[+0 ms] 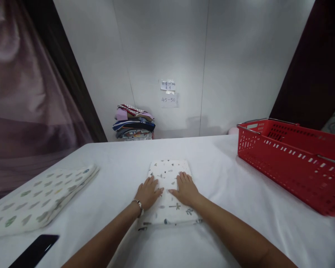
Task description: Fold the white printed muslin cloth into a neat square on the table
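Observation:
A folded white cloth [167,210] with small grey and dark prints lies flat in the middle of the white-covered table. My left hand [147,193] rests palm down on its left side, fingers stretched out, with a bracelet on the wrist. On the right side of the same cloth my right hand [185,189] lies flat, its fingers spread. Both thumbs point inward with a gap between them. Neither hand grips the fabric. The undersides of the hands are hidden.
Another folded cloth [36,197] with cloud prints lies at the left, near a dark phone [35,251]. A red basket [290,160] with metal handles stands at the right. Behind the table's far edge is a stack of folded fabrics [134,124] against the wall.

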A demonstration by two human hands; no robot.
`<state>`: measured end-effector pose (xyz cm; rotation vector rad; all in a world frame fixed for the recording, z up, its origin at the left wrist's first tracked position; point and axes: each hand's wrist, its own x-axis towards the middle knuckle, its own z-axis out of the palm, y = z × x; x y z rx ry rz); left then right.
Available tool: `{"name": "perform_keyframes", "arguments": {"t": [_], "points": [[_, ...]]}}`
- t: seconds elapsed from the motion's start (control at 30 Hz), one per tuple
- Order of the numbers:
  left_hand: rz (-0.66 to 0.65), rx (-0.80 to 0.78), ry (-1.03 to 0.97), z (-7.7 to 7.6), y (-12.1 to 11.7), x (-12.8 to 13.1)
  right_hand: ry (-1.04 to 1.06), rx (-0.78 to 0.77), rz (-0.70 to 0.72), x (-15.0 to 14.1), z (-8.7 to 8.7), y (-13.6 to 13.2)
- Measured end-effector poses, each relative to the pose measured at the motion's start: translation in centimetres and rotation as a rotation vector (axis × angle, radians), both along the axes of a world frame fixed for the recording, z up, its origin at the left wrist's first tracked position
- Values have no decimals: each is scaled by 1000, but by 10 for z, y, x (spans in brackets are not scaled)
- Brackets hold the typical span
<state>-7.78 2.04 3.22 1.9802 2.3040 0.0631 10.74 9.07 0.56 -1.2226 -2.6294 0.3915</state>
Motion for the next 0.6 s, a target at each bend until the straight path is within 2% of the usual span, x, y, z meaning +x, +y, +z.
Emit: {"name": "perform_keyframes", "arguments": {"t": [0.13,0.27,0.4,0.5,0.6], "points": [[-47,105,46,14,44,-3,-17,-42,-34,-18,18,18],[-21,96,63,6,89,-4,-34,-5,-130,-33,29,55],[11,19,40,-14,106,-9,-72,-66,-249,-28,11,84],[-2,52,33,-26,105,-14,-44,-60,-243,-22,-7,90],[-8,76,15,-30,106,-16,-46,-59,-239,-22,-10,91]]}}
